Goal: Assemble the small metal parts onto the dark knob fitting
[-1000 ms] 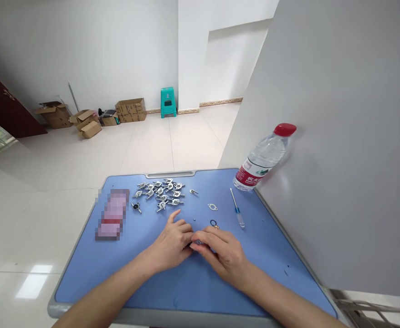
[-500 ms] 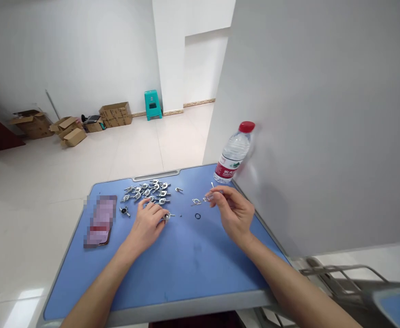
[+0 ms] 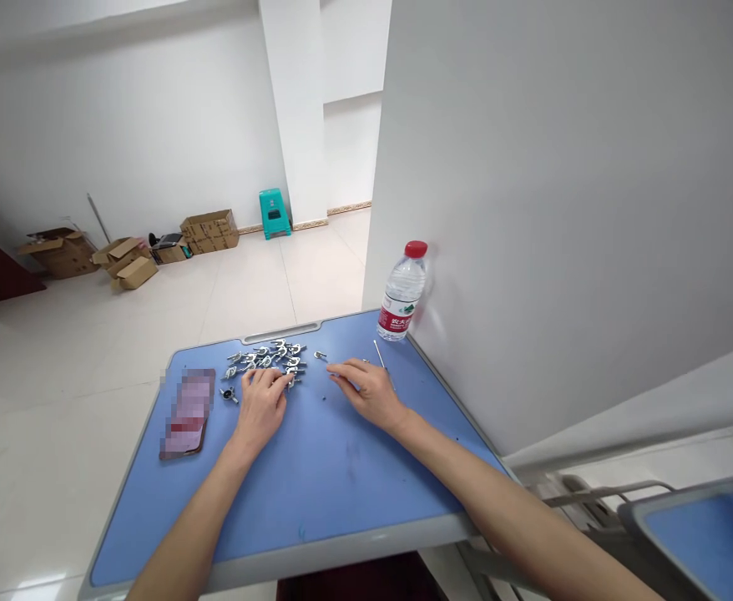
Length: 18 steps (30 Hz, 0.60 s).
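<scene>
My left hand (image 3: 262,406) is at the near edge of a cluster of small silver metal fittings (image 3: 266,361), its fingers curled and a fingertip on one fitting (image 3: 292,382). My right hand (image 3: 371,392) hovers over the table with thumb and fingers pinched. Whatever is between them is too small to make out. Just beyond its fingertips lies a single fitting (image 3: 320,356). A tiny dark piece (image 3: 324,398) rests between the hands. Behind the right hand shows a thin metal rod-like tool (image 3: 378,351), partly covered. One fitting with a dark round centre (image 3: 229,394) lies left of my left hand.
The blue table (image 3: 316,492) carries a blurred phone (image 3: 189,413) at left and a red-capped water bottle (image 3: 402,294) at the back right. A grey wall (image 3: 548,234) borders the right side. Beyond are cardboard boxes (image 3: 209,232) and a teal stool (image 3: 275,214).
My left hand has drawn the round fitting toward the cluster. My right hand has moved left, toward the single fitting, and now hides the dark ring and most of the flat plate. The view has shifted.
</scene>
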Available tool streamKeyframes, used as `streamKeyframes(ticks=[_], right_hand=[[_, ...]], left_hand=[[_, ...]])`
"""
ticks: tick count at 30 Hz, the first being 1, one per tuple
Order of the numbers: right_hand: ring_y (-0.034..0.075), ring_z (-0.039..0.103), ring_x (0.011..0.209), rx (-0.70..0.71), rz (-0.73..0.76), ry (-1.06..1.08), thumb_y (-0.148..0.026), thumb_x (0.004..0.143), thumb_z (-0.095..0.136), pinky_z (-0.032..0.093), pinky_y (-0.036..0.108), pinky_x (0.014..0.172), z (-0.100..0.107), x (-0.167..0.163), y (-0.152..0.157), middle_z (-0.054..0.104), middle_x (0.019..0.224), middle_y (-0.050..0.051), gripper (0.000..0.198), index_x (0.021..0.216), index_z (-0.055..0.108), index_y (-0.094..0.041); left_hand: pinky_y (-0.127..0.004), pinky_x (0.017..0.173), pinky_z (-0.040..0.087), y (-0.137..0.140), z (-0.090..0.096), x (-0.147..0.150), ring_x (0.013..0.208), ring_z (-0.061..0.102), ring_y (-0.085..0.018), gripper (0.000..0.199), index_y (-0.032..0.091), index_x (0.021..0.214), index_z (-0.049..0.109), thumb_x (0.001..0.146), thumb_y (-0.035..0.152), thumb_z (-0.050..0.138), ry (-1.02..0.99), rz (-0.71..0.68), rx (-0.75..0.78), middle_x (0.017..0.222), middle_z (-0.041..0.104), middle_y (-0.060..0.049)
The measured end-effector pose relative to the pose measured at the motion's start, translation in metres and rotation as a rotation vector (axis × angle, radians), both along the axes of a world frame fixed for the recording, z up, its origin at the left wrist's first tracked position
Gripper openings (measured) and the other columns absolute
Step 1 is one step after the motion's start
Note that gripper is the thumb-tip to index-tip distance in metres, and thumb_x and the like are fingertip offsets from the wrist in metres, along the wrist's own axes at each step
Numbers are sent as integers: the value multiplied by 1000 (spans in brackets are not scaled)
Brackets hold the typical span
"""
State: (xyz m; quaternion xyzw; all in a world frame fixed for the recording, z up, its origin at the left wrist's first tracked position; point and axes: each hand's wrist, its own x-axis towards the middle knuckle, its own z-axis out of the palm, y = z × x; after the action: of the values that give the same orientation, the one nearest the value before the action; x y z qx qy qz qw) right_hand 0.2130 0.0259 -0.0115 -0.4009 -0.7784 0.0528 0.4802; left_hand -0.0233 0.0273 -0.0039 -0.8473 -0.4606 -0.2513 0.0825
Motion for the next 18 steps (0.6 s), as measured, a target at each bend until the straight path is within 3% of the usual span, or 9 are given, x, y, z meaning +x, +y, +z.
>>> streamKeyframes(ticks=[4, 10, 18], right_hand=[[17, 61, 77, 10, 11, -195, -18, 96, 48, 44, 30, 74, -4, -7, 0, 70, 85, 6, 22, 99, 69, -20], [20, 56, 79, -18, -2, -430, -10, 90, 53, 37, 33, 77, -6, -10, -1, 67, 83, 7, 18, 94, 69, -18], [19, 54, 78, -21, -33, -525, -11, 94, 49, 36, 32, 76, -9, -12, -4, 66, 82, 6, 23, 97, 70, -20]], left_hand=[[-46, 96, 34, -4, 5, -1, 98, 59, -23, 42, 22, 106, 65, 76, -1, 46, -46, 11, 46, 100, 64, -6], [-45, 96, 35, -7, 9, -1, 95, 59, -22, 34, 21, 100, 67, 80, 2, 49, -107, -8, 95, 96, 65, -5], [-43, 96, 35, -4, 13, -12, 93, 60, -21, 27, 24, 95, 68, 84, 6, 51, -205, 71, 116, 93, 67, -4]])
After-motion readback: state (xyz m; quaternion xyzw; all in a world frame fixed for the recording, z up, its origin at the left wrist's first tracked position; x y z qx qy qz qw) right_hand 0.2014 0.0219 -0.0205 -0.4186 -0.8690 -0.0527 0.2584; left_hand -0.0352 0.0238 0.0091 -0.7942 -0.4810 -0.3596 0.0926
